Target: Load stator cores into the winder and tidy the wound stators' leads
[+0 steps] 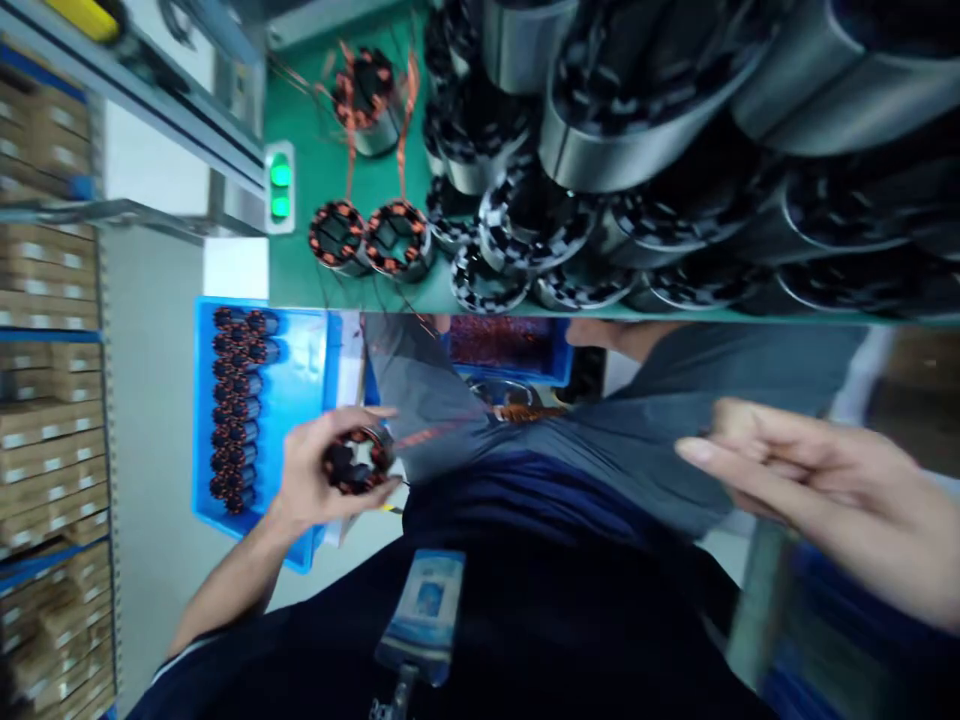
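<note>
Head view: left hand (319, 480) fingers grip a black, copper-wound stator (357, 462); right hand (840, 495) fingers loosely extended, empty.

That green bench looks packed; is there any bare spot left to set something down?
Yes: the green bench is bare between the lit green buttons and the copper-wound rings. Rightward, black-and-silver rings crowd it. The blue tray is bare beside its row of coils.

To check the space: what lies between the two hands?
In the head view, a grey cloth spans from the left hand, holding a wound stator, toward the empty right hand.
</note>
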The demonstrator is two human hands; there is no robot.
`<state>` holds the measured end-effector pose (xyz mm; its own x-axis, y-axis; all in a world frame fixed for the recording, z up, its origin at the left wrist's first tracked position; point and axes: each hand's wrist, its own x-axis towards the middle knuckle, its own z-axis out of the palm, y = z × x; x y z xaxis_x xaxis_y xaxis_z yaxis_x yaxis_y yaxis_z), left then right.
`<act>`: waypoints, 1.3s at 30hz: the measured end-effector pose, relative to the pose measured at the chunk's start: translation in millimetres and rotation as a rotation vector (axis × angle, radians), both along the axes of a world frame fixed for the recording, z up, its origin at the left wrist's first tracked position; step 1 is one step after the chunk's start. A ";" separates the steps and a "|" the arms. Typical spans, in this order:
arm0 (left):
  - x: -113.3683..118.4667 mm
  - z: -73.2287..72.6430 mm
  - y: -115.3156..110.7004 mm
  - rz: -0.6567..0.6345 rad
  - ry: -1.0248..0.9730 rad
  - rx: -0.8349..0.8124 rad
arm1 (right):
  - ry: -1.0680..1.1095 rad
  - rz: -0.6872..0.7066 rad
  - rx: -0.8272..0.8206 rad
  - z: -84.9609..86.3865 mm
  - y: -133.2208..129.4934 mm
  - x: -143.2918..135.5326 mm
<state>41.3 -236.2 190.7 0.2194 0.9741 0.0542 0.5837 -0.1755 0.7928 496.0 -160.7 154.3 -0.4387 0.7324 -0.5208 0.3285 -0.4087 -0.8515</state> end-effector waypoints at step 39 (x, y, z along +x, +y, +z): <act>6.9 106.2 136.3 -0.080 0.243 0.576 | 0.463 -0.103 -0.052 -34.0 -27.1 -82.4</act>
<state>48.2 -99.8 296.9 0.3624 0.7834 0.5049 0.7028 -0.5855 0.4040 413.6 -187.8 120.3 -0.5601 0.7622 -0.3246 -0.1254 -0.4653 -0.8762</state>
